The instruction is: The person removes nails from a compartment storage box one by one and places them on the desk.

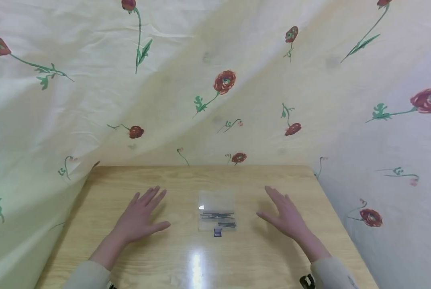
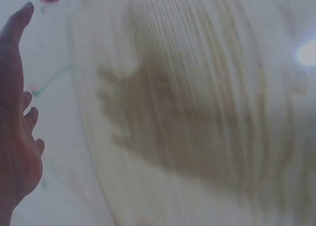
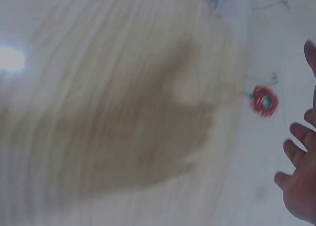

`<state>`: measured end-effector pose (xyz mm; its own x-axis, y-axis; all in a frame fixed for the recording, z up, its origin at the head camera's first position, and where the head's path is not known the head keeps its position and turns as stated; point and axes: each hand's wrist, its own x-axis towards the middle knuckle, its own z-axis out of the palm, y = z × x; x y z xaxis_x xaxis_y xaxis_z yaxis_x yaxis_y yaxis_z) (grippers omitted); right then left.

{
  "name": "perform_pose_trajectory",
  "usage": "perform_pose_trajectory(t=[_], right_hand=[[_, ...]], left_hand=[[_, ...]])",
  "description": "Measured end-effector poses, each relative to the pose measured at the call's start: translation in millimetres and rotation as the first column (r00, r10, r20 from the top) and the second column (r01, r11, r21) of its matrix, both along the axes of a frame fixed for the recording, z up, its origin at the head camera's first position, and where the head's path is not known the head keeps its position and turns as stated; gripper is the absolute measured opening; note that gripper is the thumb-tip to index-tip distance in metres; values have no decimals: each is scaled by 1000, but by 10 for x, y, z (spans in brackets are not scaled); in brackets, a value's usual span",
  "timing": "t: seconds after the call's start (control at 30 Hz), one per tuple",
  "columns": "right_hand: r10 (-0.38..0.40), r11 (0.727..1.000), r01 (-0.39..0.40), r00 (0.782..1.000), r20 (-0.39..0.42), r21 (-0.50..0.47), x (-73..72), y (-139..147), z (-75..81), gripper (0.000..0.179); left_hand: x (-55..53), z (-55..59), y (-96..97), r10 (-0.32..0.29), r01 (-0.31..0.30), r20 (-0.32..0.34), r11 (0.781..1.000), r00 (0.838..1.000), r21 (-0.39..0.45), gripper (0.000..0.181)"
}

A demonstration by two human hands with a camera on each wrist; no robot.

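Observation:
A clear plastic case (image 1: 205, 227) lies near the middle of the wooden table. Inside it are several thin dark nails (image 1: 217, 215), with a shorter neat row (image 1: 227, 224) at its near right. A small blue piece (image 1: 217, 232) sits at the case's near edge. To the left of the case, my left hand (image 1: 139, 220) is held over the table, fingers spread and holding nothing. On the other side, my right hand (image 1: 285, 214) has its fingers extended and is likewise apart from the case. Both wrist views show a hand's shadow on the wood.
The light wooden table (image 1: 157, 261) reaches back to a cloth (image 1: 172, 100) printed with red flowers, which hangs behind it and along both sides. A bright light reflection falls on the tabletop in front of the case.

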<state>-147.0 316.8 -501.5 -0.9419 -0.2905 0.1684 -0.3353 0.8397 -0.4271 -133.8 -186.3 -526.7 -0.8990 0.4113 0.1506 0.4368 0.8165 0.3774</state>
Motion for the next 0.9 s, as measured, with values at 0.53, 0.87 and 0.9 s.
perform_pose_trajectory(t=[0.53,0.87,0.9], right_hand=[[255,963,-242,960,114,-119,-186,-647,173,80],[285,952,-270,953,101,-146,-257,-812,78,73],[290,950,-273,952,99,-152,-261,-825,70,72]], left_hand=[[-355,-83,581,-285,289,59,955,957,-62,105],[-508,-237,769,-331,333,51,941,942,-59,105],[-519,-256,780,-327,331,61,942,943,-63,106]])
